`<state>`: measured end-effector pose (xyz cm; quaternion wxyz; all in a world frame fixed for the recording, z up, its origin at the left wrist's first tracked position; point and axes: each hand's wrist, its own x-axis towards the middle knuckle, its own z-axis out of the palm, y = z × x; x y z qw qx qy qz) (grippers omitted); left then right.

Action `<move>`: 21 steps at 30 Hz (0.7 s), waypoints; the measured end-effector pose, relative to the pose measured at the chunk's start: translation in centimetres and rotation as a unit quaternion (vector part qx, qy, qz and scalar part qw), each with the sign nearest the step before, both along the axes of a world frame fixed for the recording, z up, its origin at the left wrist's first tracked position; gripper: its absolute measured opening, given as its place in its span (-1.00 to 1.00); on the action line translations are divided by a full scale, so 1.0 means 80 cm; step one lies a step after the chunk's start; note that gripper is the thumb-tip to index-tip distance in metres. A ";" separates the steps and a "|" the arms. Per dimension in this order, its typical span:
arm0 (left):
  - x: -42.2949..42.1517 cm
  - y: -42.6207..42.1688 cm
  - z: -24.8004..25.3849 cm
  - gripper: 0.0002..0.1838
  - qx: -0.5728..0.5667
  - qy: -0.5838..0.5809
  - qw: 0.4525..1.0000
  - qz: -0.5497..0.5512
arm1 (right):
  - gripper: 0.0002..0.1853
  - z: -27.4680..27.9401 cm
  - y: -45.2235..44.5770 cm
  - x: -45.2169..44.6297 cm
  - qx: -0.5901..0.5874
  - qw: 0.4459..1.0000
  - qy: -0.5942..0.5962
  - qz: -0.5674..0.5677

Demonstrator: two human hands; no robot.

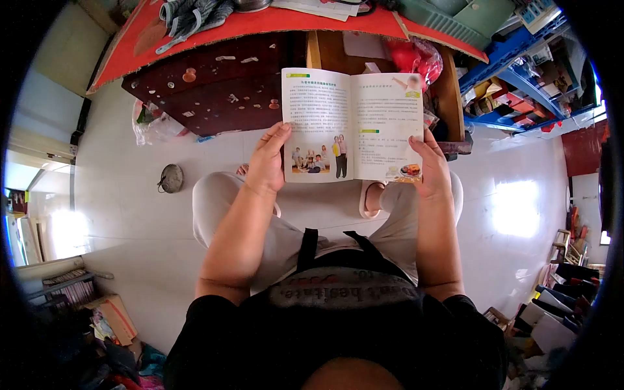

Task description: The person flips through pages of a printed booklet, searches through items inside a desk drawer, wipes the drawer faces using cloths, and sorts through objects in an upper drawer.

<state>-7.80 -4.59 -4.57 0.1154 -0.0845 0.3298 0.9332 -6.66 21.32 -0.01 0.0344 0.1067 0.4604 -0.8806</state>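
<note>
An open booklet (318, 123) with printed text and small colour pictures is spread above my lap. My left hand (268, 157) grips its left edge, thumb on the page and the other fingers hidden behind. On the opposite side my right hand (431, 164) pinches the right edge, its thumb lying over the page. Both pages face up toward me. Just beyond the booklet, a wooden drawer (455, 97) stands pulled out, with a red item in clear plastic (421, 60) inside.
A red-topped desk (273, 25) carries grey gloves (195, 16) and a green plastic container (448, 23). To the right stands a blue shelf (530, 91) packed with boxes. A small round metal object (171, 178) lies on the tiled floor. A cardboard box (117, 320) sits at lower left.
</note>
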 end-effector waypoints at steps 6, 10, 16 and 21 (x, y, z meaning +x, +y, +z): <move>0.001 -0.003 -0.007 -0.84 0.003 -0.026 1.000 0.006 | -0.62 -0.006 0.001 -0.001 -0.032 0.999 -0.004 0.000; 0.003 -0.001 -0.002 -0.82 -0.020 -0.016 1.000 0.018 | -0.62 -0.012 0.004 -0.001 -0.062 0.998 0.010 0.020; 0.011 0.012 0.019 -0.65 0.021 0.006 0.999 -0.047 | -0.54 -0.010 -0.013 0.006 0.058 0.995 0.073 -0.027; 0.019 0.039 0.019 -0.43 0.128 0.022 0.986 -0.108 | -0.61 -0.015 -0.029 0.015 0.343 0.923 0.168 0.050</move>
